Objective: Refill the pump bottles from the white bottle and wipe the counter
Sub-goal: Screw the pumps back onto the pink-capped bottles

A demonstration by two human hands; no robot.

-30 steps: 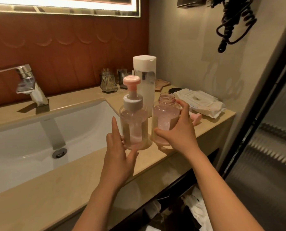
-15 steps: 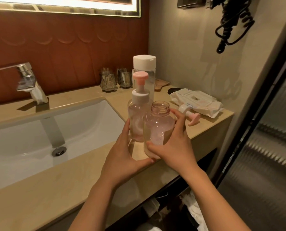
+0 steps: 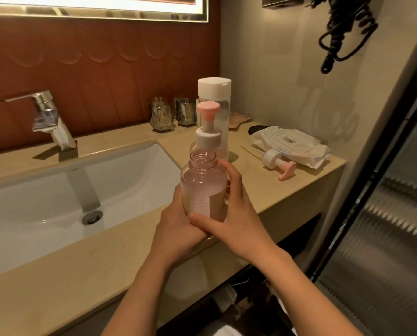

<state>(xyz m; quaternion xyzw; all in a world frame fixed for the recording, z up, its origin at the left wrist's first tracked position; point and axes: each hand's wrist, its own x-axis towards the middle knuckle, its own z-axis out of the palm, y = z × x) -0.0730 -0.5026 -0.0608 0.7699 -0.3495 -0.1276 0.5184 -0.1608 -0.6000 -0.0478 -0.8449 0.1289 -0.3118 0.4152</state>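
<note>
I see right hand [image 3: 236, 214] fingers curled round uncapped bottle [image 3: 202, 185], frame centre; left hand [image 3: 175, 229] cups base, seemingly gripping.

Clear pink-tinted plastic on the open pump bottle [image 3: 203, 187], glossy and smooth, with a matt beige label on its side, and right behind it the capped pump bottle [image 3: 208, 139] shows a matt white and pink plastic pump. The white bottle [image 3: 214, 89] has a frosted, translucent body under a smooth matt white cap, while the faucet [image 3: 47, 115] gleams in polished chrome metal over a glossy white ceramic sink [image 3: 134, 170]. The bench [image 3: 93, 258] is smooth beige stone with a soft sheen, and the wipes pack [image 3: 297, 144] on it is crinkled white plastic film.
</note>
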